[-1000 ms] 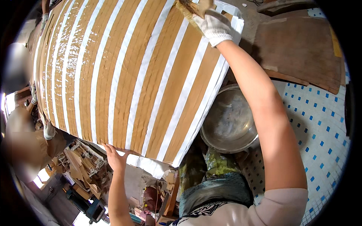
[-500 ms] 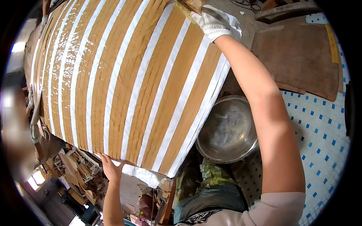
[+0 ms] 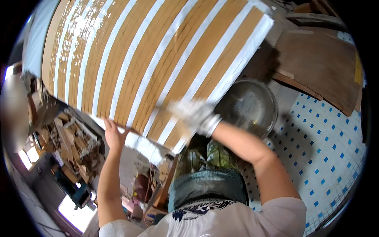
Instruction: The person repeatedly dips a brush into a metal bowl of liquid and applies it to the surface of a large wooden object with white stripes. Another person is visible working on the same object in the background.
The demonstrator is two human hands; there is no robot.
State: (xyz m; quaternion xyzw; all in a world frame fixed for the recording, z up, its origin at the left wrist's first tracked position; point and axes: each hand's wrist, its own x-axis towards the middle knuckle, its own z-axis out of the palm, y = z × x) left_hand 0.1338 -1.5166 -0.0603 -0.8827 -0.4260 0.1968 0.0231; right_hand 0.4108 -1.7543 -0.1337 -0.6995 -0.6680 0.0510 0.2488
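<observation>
A large curved panel of brown strips with white bands between them stretches before me, glossy at its far left. My left hand is bare and grips its near edge, fingers along the rim and thumb apart. My right hand, in a white knitted glove, is over the panel's near right part, smeared by motion. It is closed on a brush, whose blurred tan bristles point toward the near edge. Whether the bristles touch the surface I cannot tell. White sheet hangs out below the near edge.
A round metal basin stands right of the panel. Beyond it lies a brown board near flooring with blue squares. Scrap wood is heaped at the left. A blurred person is at the far left.
My right hand has swept with the brush from the panel's far right corner toward me, down to the near edge. My left hand stays at the rim. The view has shifted.
</observation>
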